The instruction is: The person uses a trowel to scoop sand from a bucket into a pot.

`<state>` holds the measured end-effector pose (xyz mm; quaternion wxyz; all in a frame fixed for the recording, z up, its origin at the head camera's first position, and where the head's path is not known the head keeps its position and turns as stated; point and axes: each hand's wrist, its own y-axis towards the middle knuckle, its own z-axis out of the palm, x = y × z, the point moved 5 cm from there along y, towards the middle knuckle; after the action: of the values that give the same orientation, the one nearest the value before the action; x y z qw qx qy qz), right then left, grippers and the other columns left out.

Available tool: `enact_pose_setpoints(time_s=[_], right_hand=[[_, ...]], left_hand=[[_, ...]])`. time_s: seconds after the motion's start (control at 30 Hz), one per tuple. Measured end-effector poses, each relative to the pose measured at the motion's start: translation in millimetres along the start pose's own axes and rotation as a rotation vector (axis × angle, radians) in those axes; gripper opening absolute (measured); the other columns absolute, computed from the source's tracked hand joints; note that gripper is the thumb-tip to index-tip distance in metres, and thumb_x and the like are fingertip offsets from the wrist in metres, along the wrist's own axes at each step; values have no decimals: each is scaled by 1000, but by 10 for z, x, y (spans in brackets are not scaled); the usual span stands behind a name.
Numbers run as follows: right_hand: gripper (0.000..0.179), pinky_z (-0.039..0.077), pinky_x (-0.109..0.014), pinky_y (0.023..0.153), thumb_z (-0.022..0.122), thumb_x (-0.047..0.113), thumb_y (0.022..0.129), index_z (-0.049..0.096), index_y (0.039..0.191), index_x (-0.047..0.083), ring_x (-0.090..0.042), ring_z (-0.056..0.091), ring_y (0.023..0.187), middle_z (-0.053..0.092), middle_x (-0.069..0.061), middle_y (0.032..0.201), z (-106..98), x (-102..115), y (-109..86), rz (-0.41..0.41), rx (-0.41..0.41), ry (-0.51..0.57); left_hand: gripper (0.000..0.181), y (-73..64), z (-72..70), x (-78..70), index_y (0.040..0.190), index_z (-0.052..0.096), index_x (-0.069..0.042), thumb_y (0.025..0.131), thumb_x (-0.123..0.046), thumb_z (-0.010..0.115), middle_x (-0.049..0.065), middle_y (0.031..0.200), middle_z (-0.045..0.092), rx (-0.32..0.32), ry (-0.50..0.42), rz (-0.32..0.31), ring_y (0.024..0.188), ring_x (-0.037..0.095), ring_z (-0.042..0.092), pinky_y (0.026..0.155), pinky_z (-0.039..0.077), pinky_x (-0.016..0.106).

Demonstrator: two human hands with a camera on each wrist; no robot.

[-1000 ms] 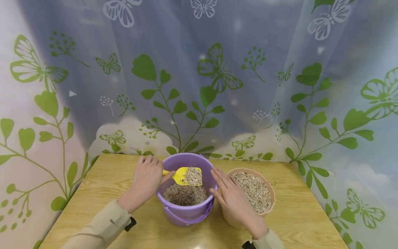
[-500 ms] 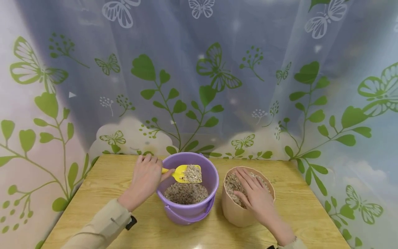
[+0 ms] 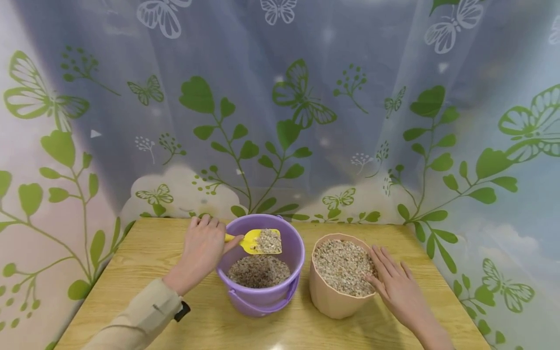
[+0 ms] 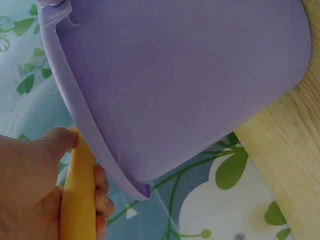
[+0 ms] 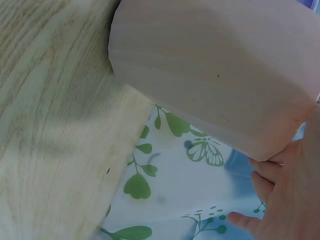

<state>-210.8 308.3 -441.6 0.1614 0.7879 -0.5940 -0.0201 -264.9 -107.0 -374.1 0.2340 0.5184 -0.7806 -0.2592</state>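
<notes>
My left hand (image 3: 203, 248) grips the handle of a yellow scoop (image 3: 251, 242), whose blade carries a heap of pale gravel (image 3: 268, 241). The scoop is held level over a purple bucket (image 3: 299, 262), with more gravel (image 3: 259, 272) lying inside it. In the left wrist view the fingers wrap round the yellow handle (image 4: 78, 195) beside the bucket's rim. To the right stands a peach plant pot (image 3: 334, 305), filled close to the brim with gravel (image 3: 343, 267). My right hand (image 3: 400, 290) touches the pot's right rim with fairly straight fingers.
Bucket and pot stand side by side on a wooden table (image 3: 175, 311), a narrow gap between them. A curtain (image 3: 245, 121) printed with butterflies and leaves hangs behind the table and along both sides. The bucket's purple handle (image 3: 262, 308) hangs down in front.
My right hand has moved right from beside the bucket, across the pot's gravel, to the pot's right rim. The gravel there looks flatter. The left hand keeps holding the loaded scoop over the bucket.
</notes>
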Motion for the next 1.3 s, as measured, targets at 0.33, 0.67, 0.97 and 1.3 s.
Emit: enact_pose_setpoints(time_s=[0.33, 0.67, 0.97, 1.3], right_hand=[[65, 21, -67, 113, 47, 41, 107, 27, 160, 9, -36, 27, 150, 27, -12, 165, 60, -12, -10, 24, 18, 18], [65, 22, -66, 113, 48, 40, 107, 27, 160, 9, -35, 27, 150, 28, -12, 165, 93, -30, -27, 21, 1, 24], [64, 23, -67, 112, 48, 38, 107, 27, 160, 8, -35, 27, 150, 28, -12, 165, 93, -46, -32, 18, -20, 37], [62, 27, -67, 110, 52, 33, 106, 30, 158, 7, -36, 30, 149, 29, -13, 164, 116, -79, -45, -8, -78, 54]], left_hand=[[53, 129, -31, -127, 71, 62, -6, 91, -54, 69, 3, 66, 53, 44, -12, 24, 66, 21, 41, 73, 34, 38], [55, 430, -68, -386, 67, 59, -10, 94, -57, 63, 1, 67, 52, 128, -22, 59, 68, 19, 37, 71, 31, 35], [56, 744, -86, -685, 63, 48, -14, 94, -57, 63, 1, 67, 51, 110, -51, 102, 68, 20, 36, 72, 30, 35], [58, 957, -2, -1136, 70, 61, -14, 95, -66, 54, 0, 77, 62, 170, 59, 179, 76, 19, 47, 77, 34, 35]])
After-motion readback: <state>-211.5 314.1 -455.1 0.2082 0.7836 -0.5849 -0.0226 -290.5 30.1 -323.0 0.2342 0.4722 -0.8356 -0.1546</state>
